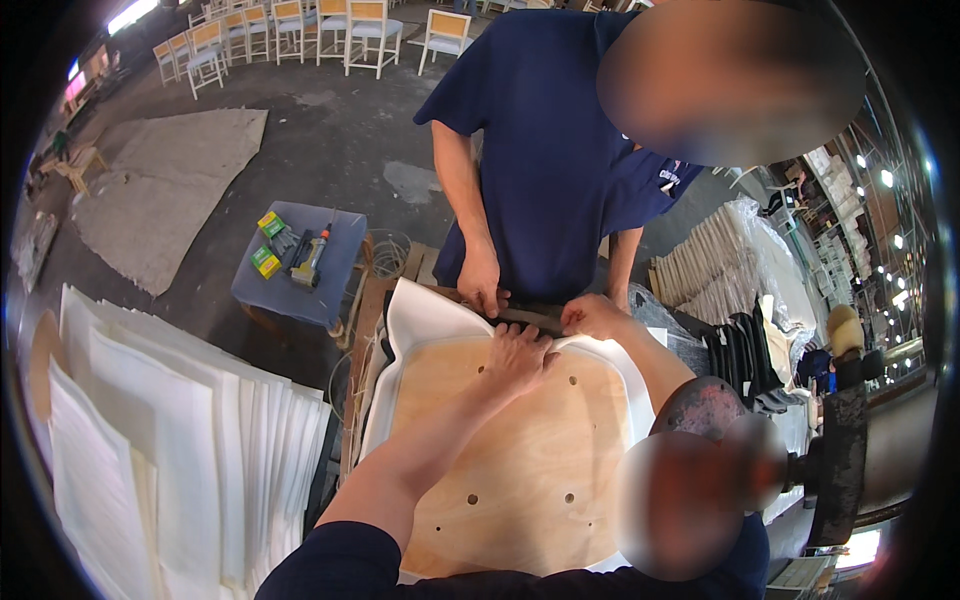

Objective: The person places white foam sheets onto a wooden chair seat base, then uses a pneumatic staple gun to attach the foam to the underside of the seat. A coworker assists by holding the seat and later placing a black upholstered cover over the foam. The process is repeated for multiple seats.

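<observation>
A light plywood panel (520, 440) with several drilled holes lies in front of me, with white padding (425, 312) turned up around its edges. My left hand (520, 357) rests on the panel's far edge, fingers spread and bent over the white rim. Closed at the far right of that edge, my right hand (596, 318) holds the end of a dark strip of material (530, 318). Across from me, a co-worker in a navy shirt (550, 140) has one hand (485, 285) at the strip's left end. The co-worker's other hand is partly hidden behind mine.
White sheets (190, 430) stand stacked at the left. A blue-topped stool (300, 255) carries small boxes and a tool. At the right, a metal machine part (850, 460) juts in near a blurred reddish shape. Stacked material (720, 260) and chairs (370, 35) stand farther off.
</observation>
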`<state>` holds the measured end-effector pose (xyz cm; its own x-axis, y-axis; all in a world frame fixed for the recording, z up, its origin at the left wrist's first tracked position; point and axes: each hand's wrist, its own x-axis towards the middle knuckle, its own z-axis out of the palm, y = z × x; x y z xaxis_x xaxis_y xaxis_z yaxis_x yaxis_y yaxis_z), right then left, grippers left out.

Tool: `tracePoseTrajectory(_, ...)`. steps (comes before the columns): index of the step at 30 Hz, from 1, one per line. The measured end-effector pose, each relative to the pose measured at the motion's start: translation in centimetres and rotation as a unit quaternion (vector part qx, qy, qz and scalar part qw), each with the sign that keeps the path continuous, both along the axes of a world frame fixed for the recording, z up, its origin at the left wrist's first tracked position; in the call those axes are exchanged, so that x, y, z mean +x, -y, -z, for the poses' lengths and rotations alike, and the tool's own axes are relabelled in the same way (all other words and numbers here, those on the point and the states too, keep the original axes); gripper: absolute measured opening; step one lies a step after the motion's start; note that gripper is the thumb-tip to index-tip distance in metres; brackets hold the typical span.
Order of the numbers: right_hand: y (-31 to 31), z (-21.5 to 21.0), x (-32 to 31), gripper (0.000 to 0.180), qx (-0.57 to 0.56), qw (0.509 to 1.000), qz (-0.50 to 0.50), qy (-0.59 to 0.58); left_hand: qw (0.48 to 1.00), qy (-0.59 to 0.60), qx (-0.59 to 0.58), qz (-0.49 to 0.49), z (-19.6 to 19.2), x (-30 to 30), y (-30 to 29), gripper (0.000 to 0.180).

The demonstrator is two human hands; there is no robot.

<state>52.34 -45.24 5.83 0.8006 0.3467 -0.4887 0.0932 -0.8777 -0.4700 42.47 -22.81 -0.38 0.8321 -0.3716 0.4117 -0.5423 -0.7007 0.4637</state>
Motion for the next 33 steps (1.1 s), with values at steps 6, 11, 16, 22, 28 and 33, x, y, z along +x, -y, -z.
tracePoseTrajectory(6,-1.8,-1.2,-1.0,0.030,-0.041,0.998,-0.043,0.028,1.000,0.008,-0.002,0.003,-0.1,0.0,0.2,0.028)
tracePoseTrajectory(11,-2.7,-2.1,-1.3,0.032,-0.052,0.998,-0.039,0.006,1.000,0.000,0.017,-0.002,-0.2,-0.1,-0.1,0.030)
tracePoseTrajectory(16,-2.6,-0.3,-1.9,0.024,-0.065,0.989,-0.071,0.114,1.000,0.027,0.000,-0.011,-0.3,-0.4,0.2,0.031)
tracePoseTrajectory(22,-2.5,1.3,-3.9,0.014,0.007,0.963,-0.044,0.266,1.000,0.022,0.003,-0.005,-1.2,-0.1,-0.7,0.030)
tracePoseTrajectory(28,-3.1,0.7,-2.5,0.022,-0.010,0.967,-0.038,0.250,1.000,0.024,0.006,-0.011,-2.0,0.9,-1.1,0.028)
tracePoseTrajectory(33,-3.2,-0.3,-1.4,0.021,-0.044,0.982,-0.055,0.176,0.999,0.029,0.023,-0.018,-1.8,0.9,-1.1,0.028)
